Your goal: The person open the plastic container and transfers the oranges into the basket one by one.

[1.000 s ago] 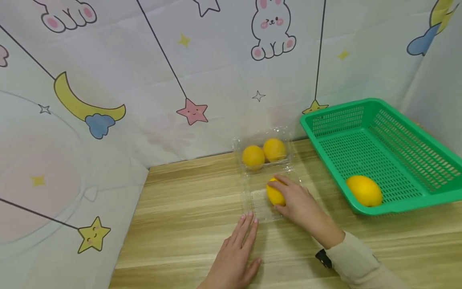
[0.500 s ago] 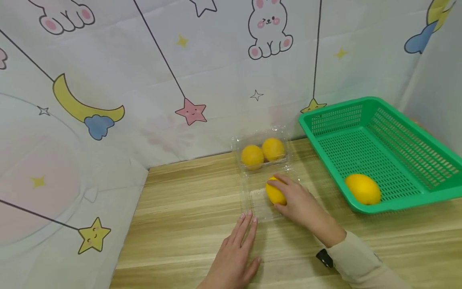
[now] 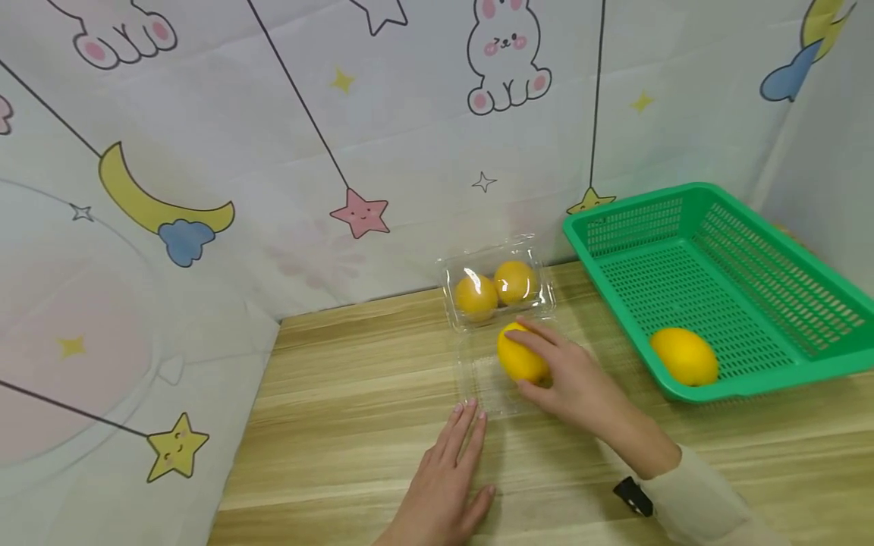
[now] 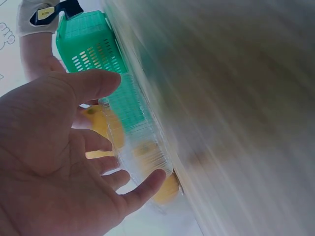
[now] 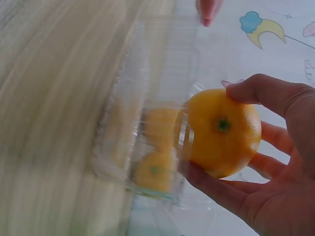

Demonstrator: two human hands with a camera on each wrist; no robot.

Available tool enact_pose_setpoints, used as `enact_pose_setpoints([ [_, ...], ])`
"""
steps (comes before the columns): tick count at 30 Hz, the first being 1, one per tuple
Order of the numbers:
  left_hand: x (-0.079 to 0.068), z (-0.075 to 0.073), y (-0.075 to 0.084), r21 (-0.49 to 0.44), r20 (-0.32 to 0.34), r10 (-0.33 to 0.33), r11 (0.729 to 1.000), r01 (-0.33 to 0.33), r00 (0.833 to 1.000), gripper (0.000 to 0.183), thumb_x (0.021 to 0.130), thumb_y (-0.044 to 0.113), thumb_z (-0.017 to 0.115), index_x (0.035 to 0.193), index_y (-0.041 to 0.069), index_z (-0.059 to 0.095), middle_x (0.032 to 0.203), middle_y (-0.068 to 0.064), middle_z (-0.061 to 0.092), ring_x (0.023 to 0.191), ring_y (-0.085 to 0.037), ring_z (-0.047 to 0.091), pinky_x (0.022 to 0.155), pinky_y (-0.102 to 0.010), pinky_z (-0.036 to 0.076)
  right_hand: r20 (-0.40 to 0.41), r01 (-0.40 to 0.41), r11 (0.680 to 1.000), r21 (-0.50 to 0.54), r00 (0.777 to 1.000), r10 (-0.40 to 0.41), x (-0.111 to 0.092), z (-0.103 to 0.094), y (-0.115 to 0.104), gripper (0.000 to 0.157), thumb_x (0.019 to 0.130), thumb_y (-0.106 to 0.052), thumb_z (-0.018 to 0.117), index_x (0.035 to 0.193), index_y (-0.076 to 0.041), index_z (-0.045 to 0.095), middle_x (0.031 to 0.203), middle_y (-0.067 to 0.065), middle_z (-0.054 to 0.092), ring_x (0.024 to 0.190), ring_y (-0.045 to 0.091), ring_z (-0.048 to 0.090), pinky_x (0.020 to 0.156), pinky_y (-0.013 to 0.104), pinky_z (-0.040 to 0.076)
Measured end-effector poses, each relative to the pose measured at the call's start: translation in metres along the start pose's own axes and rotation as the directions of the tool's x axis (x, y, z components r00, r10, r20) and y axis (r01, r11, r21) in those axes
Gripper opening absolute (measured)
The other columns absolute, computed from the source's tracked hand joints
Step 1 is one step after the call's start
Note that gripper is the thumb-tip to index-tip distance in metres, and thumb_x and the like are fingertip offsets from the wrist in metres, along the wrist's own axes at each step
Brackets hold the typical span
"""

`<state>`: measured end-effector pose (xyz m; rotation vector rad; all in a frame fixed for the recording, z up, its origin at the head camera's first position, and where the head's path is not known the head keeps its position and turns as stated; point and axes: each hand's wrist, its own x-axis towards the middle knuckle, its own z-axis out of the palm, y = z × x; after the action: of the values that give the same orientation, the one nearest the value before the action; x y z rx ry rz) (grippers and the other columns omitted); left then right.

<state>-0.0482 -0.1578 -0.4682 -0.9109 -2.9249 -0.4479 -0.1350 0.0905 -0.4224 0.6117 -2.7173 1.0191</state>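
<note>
My right hand [image 3: 580, 383] grips an orange [image 3: 520, 356] between thumb and fingers. It is just over the near half of a clear plastic clamshell box [image 3: 471, 370]. The right wrist view shows the green stem end of this orange [image 5: 224, 125]. Two more oranges [image 3: 476, 297] are in the far half of the box, seen through clear plastic. My left hand [image 3: 440, 478] lies with straight fingers, its fingertips at the near left corner of the box. In the left wrist view the left hand [image 4: 64, 152] is spread and holds nothing.
A green plastic basket [image 3: 617, 311] stands to the right, with one orange-yellow fruit [image 3: 685, 356] in its near left corner. Behind the wood-patterned table [image 3: 341, 425] hangs a white cloth [image 3: 410, 136] printed with cartoon stars and rabbits. A dark strap [image 3: 633, 497] shows by the right sleeve.
My right hand has lifted the orange slightly off the near half of the box. The clear plastic over the far oranges has shifted and now catches the light. My left hand stays in place.
</note>
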Motion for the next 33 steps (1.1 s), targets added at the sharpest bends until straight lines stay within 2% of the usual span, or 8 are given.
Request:
enact_pose_setpoints([
  [6, -0.001, 0.000, 0.000, -0.015, 0.007, 0.000, 1.000, 0.000, 1.000, 0.096, 0.095, 0.031, 0.076, 0.170, 0.007, 0.021, 0.178, -0.013, 0.016, 0.162, -0.032, 0.021, 0.109, -0.056, 0.051, -0.071, 0.066, 0.998, 0.013, 0.995, -0.065, -0.006, -0.028, -0.005, 0.066, 0.086, -0.005, 0.085, 0.147, -0.010, 0.061, 0.163, 0.013, 0.048, 0.134, 0.044, 0.061, 0.099, 0.058, 0.057],
  [12, -0.002, 0.001, 0.000, -0.003, 0.005, 0.015, 1.000, -0.015, 1.000, 0.095, 0.095, 0.032, 0.076, 0.169, 0.004, 0.022, 0.177, -0.015, 0.016, 0.161, -0.036, 0.023, 0.107, -0.055, 0.053, -0.155, 0.123, 0.991, -0.056, 0.979, -0.130, -0.011, -0.052, -0.001, 0.068, 0.083, -0.007, 0.088, 0.146, -0.013, 0.062, 0.161, 0.011, 0.050, 0.127, 0.041, 0.066, 0.088, 0.054, 0.062],
  [14, -0.002, 0.002, -0.001, 0.010, -0.004, 0.021, 1.000, -0.020, 1.000, 0.095, 0.095, 0.032, 0.076, 0.168, 0.004, 0.023, 0.177, -0.016, 0.018, 0.161, -0.036, 0.024, 0.107, -0.054, 0.053, -0.174, 0.119, 0.990, -0.072, 0.976, -0.130, -0.013, -0.059, 0.002, 0.069, 0.083, -0.006, 0.087, 0.146, -0.013, 0.061, 0.161, 0.011, 0.050, 0.116, 0.037, 0.070, 0.080, 0.047, 0.064],
  [20, 0.000, 0.004, -0.001, 0.044, -0.045, 0.038, 0.998, -0.036, 0.998, 0.095, 0.093, 0.033, 0.078, 0.167, 0.002, 0.027, 0.175, -0.017, 0.024, 0.160, -0.035, 0.026, 0.108, -0.052, 0.052, -0.206, 0.061, 0.997, -0.048, 0.976, -0.070, -0.016, -0.080, 0.017, 0.078, 0.084, -0.006, 0.086, 0.154, -0.010, 0.052, 0.162, 0.013, 0.049, 0.131, 0.043, 0.060, 0.091, 0.059, 0.060],
  [23, 0.000, 0.003, 0.000, 0.034, -0.029, 0.029, 0.999, -0.028, 0.999, 0.095, 0.094, 0.032, 0.077, 0.167, 0.003, 0.026, 0.175, -0.017, 0.023, 0.161, -0.035, 0.025, 0.108, -0.053, 0.053, -0.231, 0.042, 0.998, -0.042, 0.972, -0.051, -0.019, -0.087, 0.027, 0.080, 0.084, -0.006, 0.087, 0.155, -0.009, 0.050, 0.161, 0.014, 0.049, 0.125, 0.041, 0.062, 0.091, 0.029, 0.060],
  [26, 0.000, 0.002, 0.000, 0.025, -0.014, 0.018, 1.000, -0.018, 1.000, 0.095, 0.094, 0.032, 0.077, 0.168, 0.003, 0.025, 0.176, -0.016, 0.021, 0.161, -0.035, 0.024, 0.107, -0.053, 0.053, -0.253, 0.028, 0.999, -0.046, 0.967, -0.039, -0.021, -0.092, 0.036, 0.080, 0.083, -0.005, 0.087, 0.155, -0.008, 0.051, 0.160, 0.016, 0.049, 0.123, 0.042, 0.062, 0.088, 0.002, 0.042],
  [28, 0.001, 0.002, 0.000, 0.023, -0.013, 0.016, 1.000, -0.015, 1.000, 0.095, 0.094, 0.032, 0.077, 0.168, 0.003, 0.025, 0.176, -0.016, 0.021, 0.161, -0.035, 0.024, 0.107, -0.053, 0.053, -0.266, 0.020, 0.999, -0.045, 0.963, -0.032, -0.022, -0.095, 0.040, 0.080, 0.083, -0.005, 0.087, 0.154, -0.007, 0.051, 0.160, 0.017, 0.049, 0.123, 0.043, 0.061, 0.086, -0.004, 0.032],
  [33, 0.001, 0.003, 0.000, 0.028, -0.008, 0.011, 1.000, -0.011, 1.000, 0.096, 0.094, 0.032, 0.077, 0.168, 0.004, 0.024, 0.176, -0.015, 0.020, 0.161, -0.034, 0.024, 0.106, -0.053, 0.053, -0.285, -0.005, 0.999, -0.041, 0.959, -0.007, -0.025, -0.103, 0.049, 0.078, 0.083, -0.003, 0.087, 0.153, -0.006, 0.052, 0.161, 0.017, 0.049, 0.125, 0.047, 0.060, 0.086, -0.005, 0.030],
])
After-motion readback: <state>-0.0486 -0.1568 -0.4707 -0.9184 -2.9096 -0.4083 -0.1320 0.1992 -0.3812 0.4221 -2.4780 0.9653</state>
